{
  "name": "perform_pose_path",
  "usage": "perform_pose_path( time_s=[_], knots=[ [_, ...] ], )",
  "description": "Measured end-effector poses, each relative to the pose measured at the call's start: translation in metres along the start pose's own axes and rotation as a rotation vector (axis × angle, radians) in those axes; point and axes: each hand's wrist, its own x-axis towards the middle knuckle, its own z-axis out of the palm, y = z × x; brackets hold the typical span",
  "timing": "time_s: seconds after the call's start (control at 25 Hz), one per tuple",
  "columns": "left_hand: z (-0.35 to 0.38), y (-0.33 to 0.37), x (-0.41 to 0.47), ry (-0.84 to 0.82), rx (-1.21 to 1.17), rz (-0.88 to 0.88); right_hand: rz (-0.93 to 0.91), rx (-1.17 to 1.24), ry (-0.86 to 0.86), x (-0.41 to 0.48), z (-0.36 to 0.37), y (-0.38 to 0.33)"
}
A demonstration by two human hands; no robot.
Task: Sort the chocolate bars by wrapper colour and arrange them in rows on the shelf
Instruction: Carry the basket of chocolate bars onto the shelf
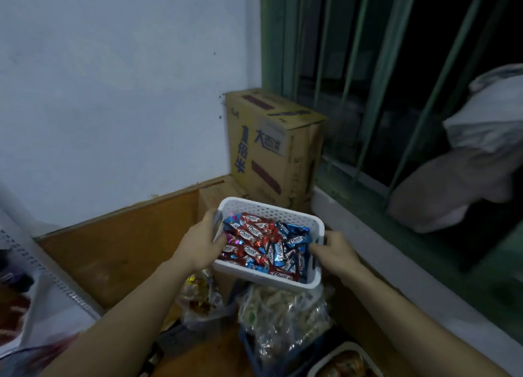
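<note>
Holding the white basket [271, 206] between both hands, in front of the cardboard box [271, 147] and over the clear bags of snacks [283, 317]; not telling whether resting on anything. Gripping its left wall with the left hand [202, 242], curling the fingers over the rim and in among the wrappers. Clamping its right end with the right hand [335, 253], hooking the fingers over the rim there. Leaving no free hand for picking. Keeping the chocolate bars [263, 245] all inside the basket, heaped and pointing every way, so offering no single long axis to line up on. Finding red wrappers [250, 233] mostly toward the left hand and blue wrappers [295, 239] mostly toward the right. Seeing the bare wooden board [121, 252] off to the left, nearer the left hand than the right; probably being the shelf, though not telling for certain. Judging the sorting as not yet begun: likely needing the basket set down leftward first, then freeing one hand for the nearer colour
</note>
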Motion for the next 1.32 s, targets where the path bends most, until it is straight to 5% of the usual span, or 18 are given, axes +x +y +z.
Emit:
perform_pose_path(
  time_s=[0.2,0.44,0.96,1.32],
  knots=[
    [-0.004,0.045,-0.071,0.113,-0.124,0.005,-0.033,-0.095,0.21,-0.088,-0.026,0.012],
    [0.029,0.112,-0.136,0.062,-0.118,0.167,0.008,-0.239,0.446,-0.192,-0.083,0.051],
    [0.224,0.295,-0.317,-0.414,-0.254,0.54,0.311,0.187,0.943,-0.478,-0.183,0.256],
    [0.301,0.386,-0.379,-0.821,-0.201,0.845,0.552,0.233,1.386,-0.587,-0.175,0.304]
  ],
)
